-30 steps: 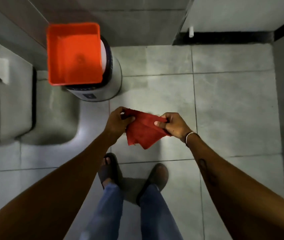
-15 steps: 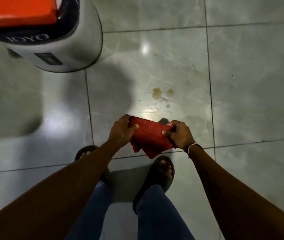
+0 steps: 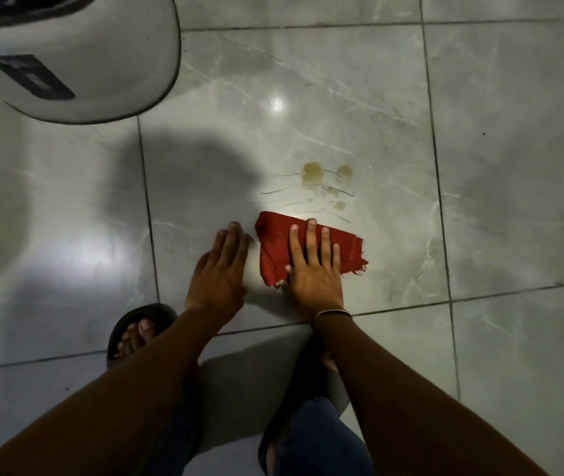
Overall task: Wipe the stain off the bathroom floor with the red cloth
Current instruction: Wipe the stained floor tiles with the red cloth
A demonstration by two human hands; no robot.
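Head view. The right hand (image 3: 314,269) is lying palm down on the red cloth (image 3: 311,250), its fingers (image 3: 310,235) spread flat and pressing the cloth against the tiled floor (image 3: 514,166) rather than gripping it. The cloth is lying folded on the floor, its frayed right corner sticking out beyond the hand. The left hand (image 3: 220,269) is resting open on the floor just to the left of the cloth, fingers extended and together, holding nothing. The stain (image 3: 325,176), a cluster of yellowish spots with thin streaks, is sitting just beyond the far edge of the cloth, apart from it. A white container (image 3: 84,63) is standing at the far left. A sandalled foot (image 3: 136,333) is showing near the left forearm.
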